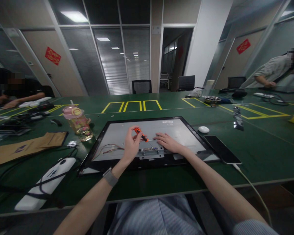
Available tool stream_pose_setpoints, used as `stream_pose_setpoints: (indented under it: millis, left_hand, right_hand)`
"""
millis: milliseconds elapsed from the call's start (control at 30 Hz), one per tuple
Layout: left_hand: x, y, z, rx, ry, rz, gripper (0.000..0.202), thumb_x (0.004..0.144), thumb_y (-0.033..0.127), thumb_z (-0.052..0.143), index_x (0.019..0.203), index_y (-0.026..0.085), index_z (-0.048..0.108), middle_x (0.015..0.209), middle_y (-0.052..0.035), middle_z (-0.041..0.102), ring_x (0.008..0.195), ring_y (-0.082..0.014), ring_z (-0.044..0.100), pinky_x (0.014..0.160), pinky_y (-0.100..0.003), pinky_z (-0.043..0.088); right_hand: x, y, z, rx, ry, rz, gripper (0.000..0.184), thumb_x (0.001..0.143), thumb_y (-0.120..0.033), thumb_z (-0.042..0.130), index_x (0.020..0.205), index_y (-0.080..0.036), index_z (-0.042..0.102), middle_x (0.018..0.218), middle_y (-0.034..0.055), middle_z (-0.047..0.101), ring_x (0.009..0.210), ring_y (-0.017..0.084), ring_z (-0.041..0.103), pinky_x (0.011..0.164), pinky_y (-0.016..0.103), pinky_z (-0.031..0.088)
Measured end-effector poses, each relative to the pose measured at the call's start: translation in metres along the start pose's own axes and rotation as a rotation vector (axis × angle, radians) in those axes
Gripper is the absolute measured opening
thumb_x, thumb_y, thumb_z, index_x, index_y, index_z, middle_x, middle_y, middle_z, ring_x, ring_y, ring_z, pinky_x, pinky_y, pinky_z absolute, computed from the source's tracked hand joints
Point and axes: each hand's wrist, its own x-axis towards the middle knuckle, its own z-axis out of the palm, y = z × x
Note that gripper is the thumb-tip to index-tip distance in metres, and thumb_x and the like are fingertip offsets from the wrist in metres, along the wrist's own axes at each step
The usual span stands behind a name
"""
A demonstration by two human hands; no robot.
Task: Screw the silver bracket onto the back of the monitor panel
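Note:
A flat display panel [117,130] with a black frame and a grey metal back lies on the table before me. My left hand [132,143] is closed around the orange and black handle of a screwdriver [141,134]. Its thin shaft slants down to the right, with the tip at a metal bracket [151,153] near the panel's front edge. On the grey back, just right of the bracket, rests my right hand [169,143], fingers stretched out and holding nothing. Thin wires [112,148] lie on the panel left of my left hand.
A white power strip [47,182] with black cables, a brown paper envelope [26,148] and a pink-lidded bottle [79,122] stand or lie to the left. Right of the panel are a phone [221,149] on a cable and a white case [203,129]. Two people work at the table's far sides.

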Motion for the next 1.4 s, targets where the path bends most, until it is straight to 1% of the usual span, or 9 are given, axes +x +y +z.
stream_pose_setpoints:
  millis: [433,633,833,933,1033,1100,1200,1300,1400]
  left_hand:
    - [-0.001,-0.004,0.002,-0.011,-0.039,-0.010,0.030,0.082,0.033,0.057,0.106,0.020,0.044,0.091,-0.0009,0.051,0.070,-0.0142,0.068,0.069,-0.033,0.059]
    - [-0.003,-0.004,0.002,0.071,-0.019,0.032,0.029,0.082,0.032,0.057,0.105,0.019,0.047,0.090,-0.0019,0.055,0.080,-0.0155,0.067,0.074,-0.032,0.058]
    - [-0.002,0.000,0.002,0.038,-0.016,0.023,0.030,0.081,0.032,0.058,0.105,0.019,0.047,0.087,0.0003,0.054,0.070,-0.0135,0.068,0.070,-0.031,0.058]
    - [-0.002,0.001,0.001,0.043,-0.016,0.016,0.030,0.081,0.033,0.058,0.106,0.019,0.047,0.089,-0.0002,0.054,0.070,-0.0139,0.068,0.070,-0.031,0.058]
    - [-0.002,-0.001,0.001,0.070,-0.019,0.040,0.029,0.082,0.033,0.057,0.106,0.019,0.047,0.091,-0.0010,0.054,0.072,-0.0137,0.068,0.071,-0.030,0.058]
    - [-0.003,-0.002,0.001,0.121,-0.033,0.084,0.028,0.083,0.032,0.056,0.107,0.019,0.048,0.094,-0.0025,0.055,0.077,-0.0141,0.067,0.070,-0.028,0.057]
    - [-0.006,0.001,0.002,0.214,-0.103,0.220,0.025,0.085,0.028,0.054,0.107,0.019,0.051,0.105,-0.0057,0.053,0.084,-0.0142,0.064,0.071,-0.026,0.056]
    - [-0.010,0.011,0.008,0.357,-0.234,0.384,0.026,0.086,0.023,0.052,0.112,0.021,0.050,0.112,-0.0074,0.052,0.095,-0.0162,0.060,0.075,-0.026,0.055]
    - [-0.012,0.028,0.017,0.450,-0.386,0.513,0.032,0.087,0.018,0.049,0.119,0.023,0.047,0.114,-0.0080,0.054,0.108,-0.0193,0.054,0.089,-0.033,0.050]
  right_hand:
    - [0.000,-0.001,0.000,-0.001,0.004,0.007,0.048,0.094,-0.046,0.022,0.129,-0.025,0.049,0.142,0.0103,0.039,0.134,0.026,0.031,0.108,0.051,0.018]
    - [0.001,0.002,0.002,-0.001,0.003,0.007,0.047,0.094,-0.044,0.024,0.130,-0.026,0.048,0.143,0.0098,0.039,0.134,0.026,0.031,0.108,0.052,0.017]
    - [0.000,0.000,0.000,-0.021,-0.013,0.002,0.047,0.095,-0.043,0.022,0.130,-0.025,0.048,0.143,0.0107,0.039,0.134,0.025,0.030,0.108,0.052,0.018]
    - [0.000,0.000,-0.001,-0.032,-0.021,0.002,0.047,0.095,-0.043,0.022,0.129,-0.025,0.049,0.143,0.0111,0.039,0.134,0.025,0.030,0.108,0.052,0.018]
    - [0.000,0.000,-0.001,-0.028,-0.018,-0.001,0.047,0.095,-0.043,0.023,0.129,-0.025,0.049,0.143,0.0108,0.039,0.134,0.025,0.031,0.108,0.051,0.018]
    - [0.000,0.000,-0.001,-0.018,-0.014,0.004,0.047,0.095,-0.044,0.023,0.129,-0.025,0.049,0.143,0.0106,0.039,0.134,0.025,0.030,0.108,0.051,0.018]
    - [-0.001,-0.001,-0.001,-0.002,-0.012,0.013,0.047,0.095,-0.045,0.023,0.130,-0.025,0.048,0.144,0.0100,0.038,0.135,0.025,0.028,0.109,0.050,0.017]
    - [-0.001,0.001,0.000,-0.002,-0.016,0.006,0.045,0.095,-0.043,0.025,0.130,-0.025,0.048,0.145,0.0093,0.036,0.136,0.025,0.027,0.109,0.051,0.016]
    - [0.001,0.003,0.003,-0.005,-0.002,-0.018,0.042,0.095,-0.040,0.027,0.127,-0.025,0.050,0.143,0.0087,0.039,0.133,0.025,0.031,0.109,0.053,0.017]
